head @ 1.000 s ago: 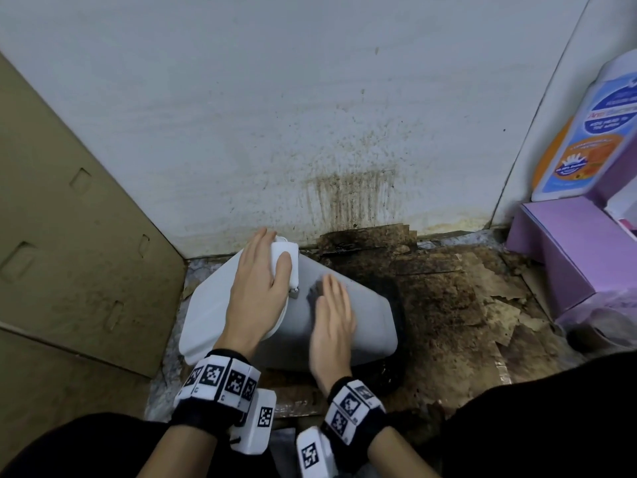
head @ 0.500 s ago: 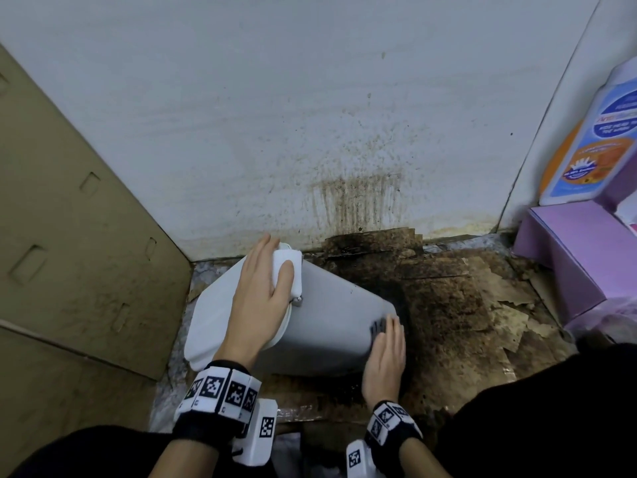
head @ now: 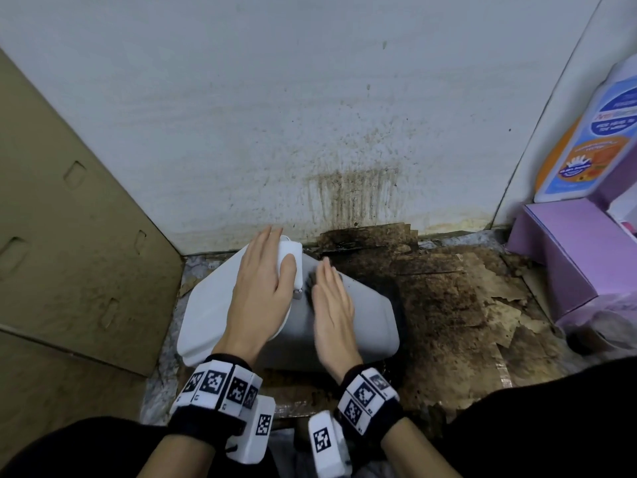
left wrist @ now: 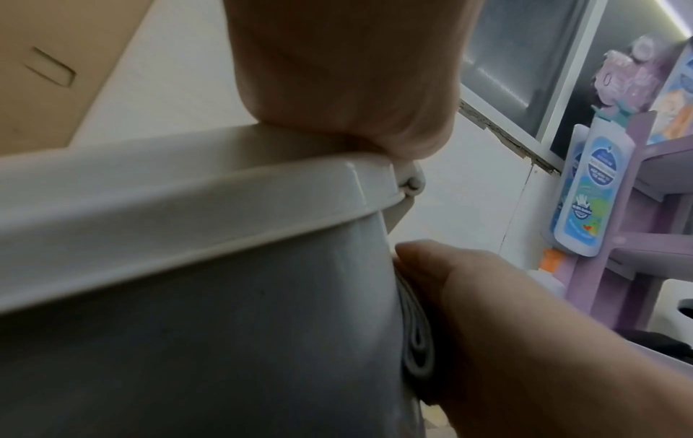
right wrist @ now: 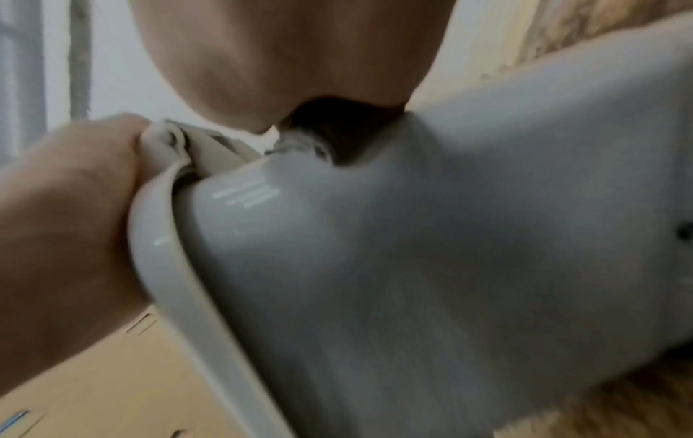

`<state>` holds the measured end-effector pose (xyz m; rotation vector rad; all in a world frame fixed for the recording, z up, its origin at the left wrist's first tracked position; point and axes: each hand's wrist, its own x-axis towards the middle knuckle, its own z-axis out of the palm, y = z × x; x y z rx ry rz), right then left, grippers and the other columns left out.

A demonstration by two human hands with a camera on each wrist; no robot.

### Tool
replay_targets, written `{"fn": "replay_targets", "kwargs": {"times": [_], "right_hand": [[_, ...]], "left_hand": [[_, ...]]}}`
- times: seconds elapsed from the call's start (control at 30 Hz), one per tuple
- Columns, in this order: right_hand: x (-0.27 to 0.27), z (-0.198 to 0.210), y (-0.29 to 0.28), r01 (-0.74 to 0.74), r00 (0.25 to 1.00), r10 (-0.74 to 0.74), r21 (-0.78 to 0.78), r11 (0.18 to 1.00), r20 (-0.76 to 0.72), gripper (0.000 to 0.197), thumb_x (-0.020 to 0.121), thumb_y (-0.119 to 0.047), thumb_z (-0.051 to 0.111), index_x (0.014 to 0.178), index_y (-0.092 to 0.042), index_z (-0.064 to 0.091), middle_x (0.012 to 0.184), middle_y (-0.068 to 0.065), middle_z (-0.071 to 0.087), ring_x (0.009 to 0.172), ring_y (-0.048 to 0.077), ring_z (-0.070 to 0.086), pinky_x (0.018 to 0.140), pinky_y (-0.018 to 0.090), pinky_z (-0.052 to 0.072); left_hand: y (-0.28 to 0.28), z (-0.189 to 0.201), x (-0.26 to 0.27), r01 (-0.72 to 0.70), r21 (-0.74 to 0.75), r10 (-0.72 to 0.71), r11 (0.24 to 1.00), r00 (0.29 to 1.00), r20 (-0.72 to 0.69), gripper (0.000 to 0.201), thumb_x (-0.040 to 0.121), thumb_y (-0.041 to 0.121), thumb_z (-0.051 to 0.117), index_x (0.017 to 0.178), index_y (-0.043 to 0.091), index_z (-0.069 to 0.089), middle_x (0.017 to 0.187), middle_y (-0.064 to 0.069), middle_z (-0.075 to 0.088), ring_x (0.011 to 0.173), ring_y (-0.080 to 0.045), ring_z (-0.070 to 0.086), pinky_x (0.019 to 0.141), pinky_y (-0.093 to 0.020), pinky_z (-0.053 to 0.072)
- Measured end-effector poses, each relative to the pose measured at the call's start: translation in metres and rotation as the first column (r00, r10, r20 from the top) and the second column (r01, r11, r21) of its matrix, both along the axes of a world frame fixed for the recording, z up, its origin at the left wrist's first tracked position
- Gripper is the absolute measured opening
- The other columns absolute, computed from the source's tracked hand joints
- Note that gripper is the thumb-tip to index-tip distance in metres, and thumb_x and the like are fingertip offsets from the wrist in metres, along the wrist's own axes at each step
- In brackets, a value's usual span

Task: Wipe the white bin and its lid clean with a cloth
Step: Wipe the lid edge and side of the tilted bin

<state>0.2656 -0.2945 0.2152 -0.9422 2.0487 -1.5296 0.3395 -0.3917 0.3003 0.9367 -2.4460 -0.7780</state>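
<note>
The white bin (head: 372, 319) lies tipped on the floor, its lid (head: 210, 305) shut and facing left. My left hand (head: 272, 260) rests flat on the lid, fingers straight, thumb on the white hinge tab (head: 291, 253). My right hand (head: 327, 284) lies flat on the bin's upper side wall right beside the hinge. It presses a folded grey cloth (head: 311, 282) against the wall. The left wrist view shows the cloth's folded edge (left wrist: 416, 340) squeezed between the right hand (left wrist: 506, 326) and the bin wall (left wrist: 225, 340). In the right wrist view the palm covers the cloth.
A stained white wall (head: 344, 132) stands just behind the bin. Tall cardboard (head: 69, 236) leans at the left. Dirty, torn cardboard (head: 448, 305) covers the floor to the right. A purple box (head: 568, 253) and a white bottle (head: 593, 139) stand at the far right.
My right hand slid with the cloth along the bin wall to its bottom end, then back up to the hinge. The left hand stayed on the lid.
</note>
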Motion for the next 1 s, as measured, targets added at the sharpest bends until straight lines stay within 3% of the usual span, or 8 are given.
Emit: {"fn": "replay_targets", "kwargs": {"times": [0.07,0.27,0.43,0.6,0.7,0.87,1.0], "right_hand": [[-0.012,0.006,-0.001,-0.121,0.991,0.121,0.011,0.993,-0.052,0.05,0.11,-0.032,0.017,0.159,-0.03,0.007,0.164,-0.023,-0.004,0.149,-0.01,-0.008,0.123,0.025,-0.004],[-0.034,-0.011,0.01,-0.179,0.972,0.182,0.035,0.983,-0.151,0.05,0.11,-0.034,0.018,0.157,-0.037,0.002,0.167,-0.019,-0.004,0.151,-0.005,-0.007,0.123,0.027,0.0],[-0.073,-0.06,0.017,-0.019,0.998,0.01,0.133,0.991,0.069,0.049,0.111,-0.029,0.018,0.16,-0.027,0.015,0.168,-0.013,0.005,0.153,0.0,-0.002,0.127,0.037,0.005],[-0.103,-0.095,0.034,0.062,0.989,-0.101,0.319,0.946,0.107,0.048,0.111,-0.021,0.019,0.159,-0.014,0.018,0.169,0.001,0.008,0.155,0.013,0.0,0.126,0.031,0.0],[-0.107,-0.101,0.033,0.074,0.989,-0.117,0.377,0.923,0.093,0.048,0.111,-0.017,0.018,0.158,-0.01,0.019,0.168,0.005,0.012,0.156,0.016,0.004,0.126,0.032,0.0],[-0.084,-0.064,0.018,0.118,0.979,-0.165,0.331,0.936,0.118,0.05,0.11,-0.024,0.025,0.158,-0.009,0.022,0.168,0.004,0.011,0.156,0.017,0.005,0.126,0.037,0.004],[-0.044,-0.008,-0.007,0.002,0.994,-0.02,0.161,0.987,0.108,0.052,0.11,-0.03,0.021,0.16,-0.022,0.013,0.168,-0.01,0.003,0.154,0.005,-0.003,0.126,0.035,-0.001]], "left_hand": [[0.0,0.0,0.001,0.009,0.003,-0.009,1.0,1.0,-0.004,0.06,0.105,0.043,0.029,0.161,0.022,0.025,0.169,0.007,0.02,0.155,-0.006,0.012,0.126,-0.03,0.011],[0.006,0.0,0.007,0.04,-0.001,-0.04,0.999,0.999,-0.018,0.062,0.102,0.047,0.029,0.16,0.026,0.028,0.168,0.009,0.022,0.155,-0.005,0.012,0.127,-0.032,0.012],[0.004,0.002,0.012,0.05,-0.003,-0.051,0.999,0.998,-0.033,0.058,0.103,0.045,0.032,0.159,0.03,0.031,0.167,0.012,0.023,0.154,-0.001,0.012,0.122,-0.02,0.008],[0.006,0.001,0.012,0.067,-0.029,-0.068,0.997,0.997,-0.04,0.056,0.104,0.046,0.033,0.158,0.031,0.032,0.167,0.014,0.023,0.154,0.002,0.01,0.115,-0.005,0.001],[0.006,0.0,0.013,0.068,-0.021,-0.069,0.997,0.996,-0.048,0.056,0.104,0.045,0.034,0.158,0.031,0.033,0.167,0.014,0.023,0.154,0.002,0.011,0.117,-0.007,0.003],[-0.002,0.0,0.014,0.057,0.004,-0.057,0.998,0.997,-0.043,0.055,0.104,0.046,0.033,0.157,0.033,0.033,0.167,0.012,0.025,0.154,-0.002,0.013,0.124,-0.027,0.013],[-0.002,0.001,0.009,0.069,-0.021,-0.07,0.997,0.997,-0.035,0.054,0.104,0.044,0.032,0.157,0.034,0.033,0.166,0.009,0.026,0.155,-0.006,0.014,0.122,-0.024,0.011]]}}
